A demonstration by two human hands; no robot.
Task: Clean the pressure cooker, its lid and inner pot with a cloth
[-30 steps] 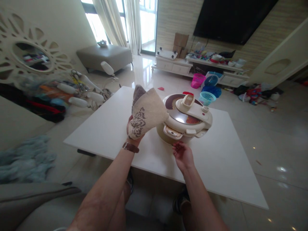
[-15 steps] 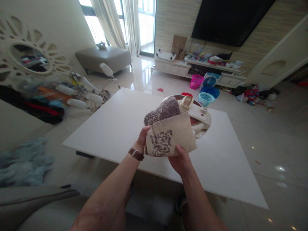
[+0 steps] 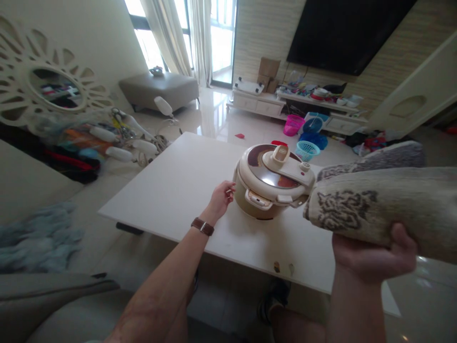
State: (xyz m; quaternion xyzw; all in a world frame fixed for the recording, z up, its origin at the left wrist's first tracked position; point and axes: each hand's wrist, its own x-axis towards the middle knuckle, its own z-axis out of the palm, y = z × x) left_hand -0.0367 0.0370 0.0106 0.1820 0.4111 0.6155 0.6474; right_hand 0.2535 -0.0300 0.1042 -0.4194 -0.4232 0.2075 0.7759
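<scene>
My right hand grips a folded beige towel with a dark brown pattern from below, raised at the right above the table. The towel's far side is out of frame. My left hand, below a brown-strapped watch, holds nothing; its fingers are loosely bent and slightly apart. It is just left of a beige and gold electric pressure cooker, which stands upright on the white table with its lid on. Whether my fingertips touch the cooker's side, I cannot tell.
Two small objects lie near the table's front edge. Beyond the table, a light blue basket and a pink basket stand on the floor. A white lamp fixture is at the left, and a grey sofa at lower left.
My left hand has let go of the towel and stays near the cooker. My right hand has carried the towel to the right, uncovering the cooker's front.
</scene>
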